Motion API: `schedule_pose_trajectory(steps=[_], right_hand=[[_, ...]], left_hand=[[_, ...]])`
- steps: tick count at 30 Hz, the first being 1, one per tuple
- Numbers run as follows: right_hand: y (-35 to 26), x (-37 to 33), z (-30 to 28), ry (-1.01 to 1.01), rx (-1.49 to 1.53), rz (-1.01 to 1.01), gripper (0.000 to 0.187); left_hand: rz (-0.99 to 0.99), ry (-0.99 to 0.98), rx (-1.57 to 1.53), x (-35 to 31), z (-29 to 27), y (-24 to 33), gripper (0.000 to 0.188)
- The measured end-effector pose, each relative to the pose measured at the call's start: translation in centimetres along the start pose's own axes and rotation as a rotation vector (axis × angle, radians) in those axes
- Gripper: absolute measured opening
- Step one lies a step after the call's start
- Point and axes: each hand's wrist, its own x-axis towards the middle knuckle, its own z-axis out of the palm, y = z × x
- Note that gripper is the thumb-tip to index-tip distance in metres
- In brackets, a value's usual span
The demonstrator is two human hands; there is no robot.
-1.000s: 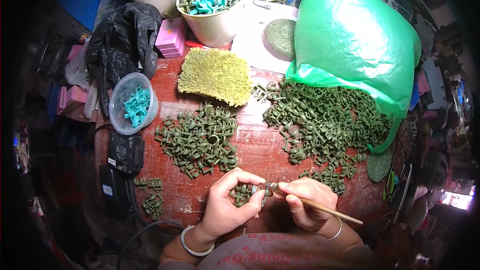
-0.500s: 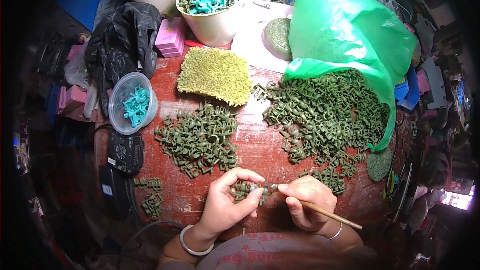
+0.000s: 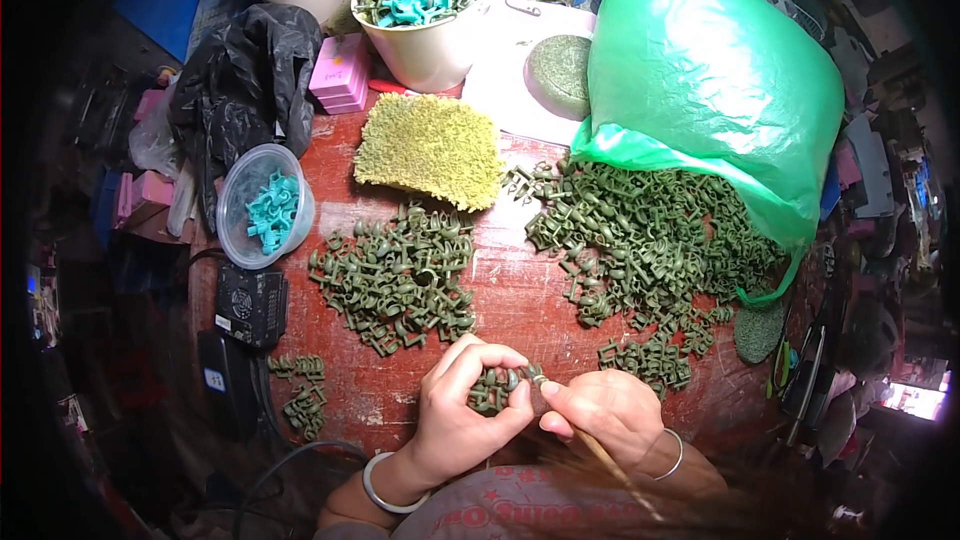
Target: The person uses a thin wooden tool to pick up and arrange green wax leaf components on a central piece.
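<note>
My left hand [image 3: 452, 410] is curled round several small dark-green ring-shaped pieces [image 3: 489, 392], pinching them between thumb and fingers. In my right hand [image 3: 612, 414] is a thin wooden-handled tool [image 3: 612, 468], gripped near its tip, the handle slanting down toward my front. Its tip end reaches the pieces by my left fingertips; exact contact is too small to make out. Beyond my left hand lies a pile of similar green pieces [image 3: 395, 285]. A larger heap [image 3: 640, 235] spreads to the right, partly under the mouth of a green plastic bag [image 3: 715, 70].
A yellow-green textured sponge-like block [image 3: 428, 152] lies mid-table. At left stand a clear tub [image 3: 228, 208] of turquoise pieces and a small black device [image 3: 252, 305]. Behind are a full white bucket [image 3: 425, 50], pink blocks [image 3: 340, 72] and a round green pad [image 3: 560, 75].
The tool's handle has swung to a steeper slant, and my right hand has shifted slightly left, nearer my left hand. The green bag has puffed up and moved right.
</note>
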Motion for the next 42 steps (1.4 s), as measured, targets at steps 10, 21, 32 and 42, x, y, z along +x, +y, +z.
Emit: schedule_pose_trajectory(steps=[10,21,32,42], right_hand=[[0.2,-0.5,0.2,-0.048,0.033,0.042,0.032],[0.6,-0.7,0.1,0.181,0.061,0.083,0.023],[0.3,-0.3,0.5,0.125,-0.004,0.043,0.022],[0.5,-0.4,0.9,0.133,-0.016,0.031,0.025]], left_hand=[[0.046,0.023,0.104,-0.2,0.1,0.0,0.027],[-0.533,-0.127,-0.668,0.1,-1.0,0.8,0.015],[-0.539,-0.064,-0.783,0.0,-0.8,0.1,0.024],[-0.517,-0.065,-0.837,-0.1,-0.8,-0.2,0.026]])
